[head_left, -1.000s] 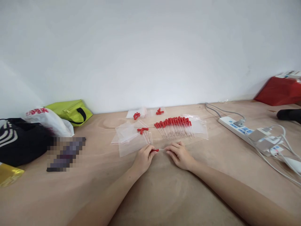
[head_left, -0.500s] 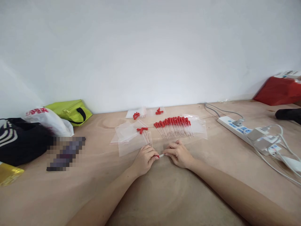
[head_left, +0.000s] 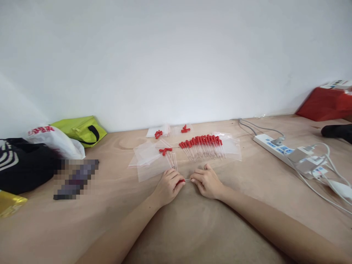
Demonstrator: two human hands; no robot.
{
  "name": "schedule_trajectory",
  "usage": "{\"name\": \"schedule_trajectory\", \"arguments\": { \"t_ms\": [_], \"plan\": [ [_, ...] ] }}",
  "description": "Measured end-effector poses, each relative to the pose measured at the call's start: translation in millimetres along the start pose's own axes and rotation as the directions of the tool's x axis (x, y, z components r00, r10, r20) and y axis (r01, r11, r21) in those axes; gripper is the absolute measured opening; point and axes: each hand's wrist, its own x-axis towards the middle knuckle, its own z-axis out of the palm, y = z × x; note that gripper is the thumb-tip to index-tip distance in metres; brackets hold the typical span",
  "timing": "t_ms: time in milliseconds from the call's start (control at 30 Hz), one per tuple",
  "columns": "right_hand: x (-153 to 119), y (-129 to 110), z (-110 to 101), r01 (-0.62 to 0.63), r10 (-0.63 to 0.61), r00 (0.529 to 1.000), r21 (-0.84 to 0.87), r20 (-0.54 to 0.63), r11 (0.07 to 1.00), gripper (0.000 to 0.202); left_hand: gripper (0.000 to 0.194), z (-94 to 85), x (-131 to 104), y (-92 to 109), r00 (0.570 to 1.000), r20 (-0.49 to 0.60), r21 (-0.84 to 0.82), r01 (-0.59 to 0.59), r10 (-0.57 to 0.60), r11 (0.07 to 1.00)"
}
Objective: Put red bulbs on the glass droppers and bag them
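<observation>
Wooden tabletop (head_left: pixel 110 227) holds power strip (head_left: pixel 275 148) right, bags left; left hand (head_left: pixel 169 187) pinches red bulb (head_left: pixel 180 181), right hand (head_left: pixel 206 182) its clear tube (head_left: pixel 187 180), before row of red-topped droppers (head_left: pixel 202 143).

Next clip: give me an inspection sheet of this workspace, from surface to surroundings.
Surface: brown tabletop, faint curved marks.
Job's things: row of red-capped clear tubes; loose red caps in three clusters; clear plastic bags.
Hands: left hand pinches a red piece; right hand holds the slender clear tube between them.
Clutter: lime bag, white bag at left; red bag at right.
Cables: white, tangled near the power strip.
Surroundings: pale wall behind.
</observation>
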Motion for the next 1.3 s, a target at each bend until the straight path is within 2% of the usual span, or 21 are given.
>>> {"name": "schedule_trajectory", "arguments": {
  "t_ms": [467,600,767,833,867,933,1033,1100,1167,1300],
  "plan": [
    [9,-8,6,-0.057,0.056,0.996,0.016,0.075,0.998,0.022,0.022,-0.4,2,0,0.997,0.036,0.05,-0.071,0.069,0.996],
    [12,-7,4,-0.062,0.058,0.994,0.037,0.091,0.997,0.024,0.019,-2.7,4,-4,0.996,0.046,0.114,-0.083,0.079,0.99],
    [15,-5,-6,-0.032,0.037,0.996,-0.063,0.08,0.997,0.022,0.018,-3.5,4,-14,0.992,-0.125,0.17,0.0,0.021,0.985],
    [18,-1,-10,-0.093,0.101,0.992,-0.108,0.072,0.99,0.022,0.018,-2.5,4,-20,0.974,-0.22,0.194,0.104,-0.06,0.975],
    [21,3,-11,-0.161,0.168,0.984,-0.111,0.053,0.981,0.021,0.022,-1.8,3,-22,0.956,-0.264,0.206,0.182,-0.124,0.961],
    [29,12,-12,-0.361,0.361,0.933,-0.084,-0.013,0.929,0.022,0.032,-0.6,3,-26,0.911,-0.32,0.215,0.338,-0.261,0.916],
    [50,28,-10,-0.615,0.61,0.785,-0.016,-0.11,0.789,0.026,0.033,0.8,2,-30,0.872,-0.306,0.193,0.45,-0.382,0.872],
    [65,36,-6,-0.695,0.687,0.711,-0.005,-0.148,0.719,0.028,0.031,1.4,2,-30,0.874,-0.274,0.18,0.457,-0.402,0.871],
    [79,41,0,-0.743,0.73,0.661,-0.018,-0.173,0.669,0.028,0.03,1.9,2,-30,0.88,-0.242,0.173,0.454,-0.409,0.874],
    [93,48,10,-0.788,0.771,0.613,-0.066,-0.174,0.612,0.024,0.026,3.2,1,-30,0.889,-0.177,0.148,0.449,-0.423,0.881]
  ]
}}
